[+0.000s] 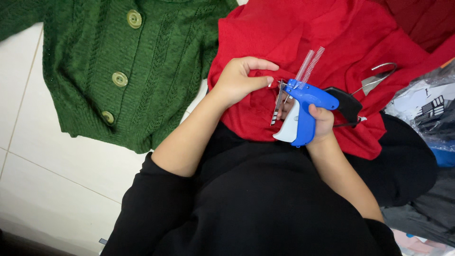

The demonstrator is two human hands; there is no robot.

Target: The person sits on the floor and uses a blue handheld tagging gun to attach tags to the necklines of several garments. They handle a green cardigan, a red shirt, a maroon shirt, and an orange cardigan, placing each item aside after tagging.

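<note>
A red knit garment [332, 38] lies across my lap, over my black clothing. My left hand [239, 78] pinches a fold of the red fabric between thumb and fingers. My right hand [320, 121] grips a blue tagging gun [303, 111] with a grey trigger, its needle end pointing left toward the pinched fold. A strip of clear plastic fasteners [310, 64] stands up from the gun's top. A small card tag [277, 102] hangs at the needle, between the two hands.
A green cable-knit cardigan [113, 71] with round buttons lies on the white tiled floor [42, 156] at the left. A black hanger with a metal hook [374, 78] rests on the red garment. Clear plastic bags [429, 111] sit at the right edge.
</note>
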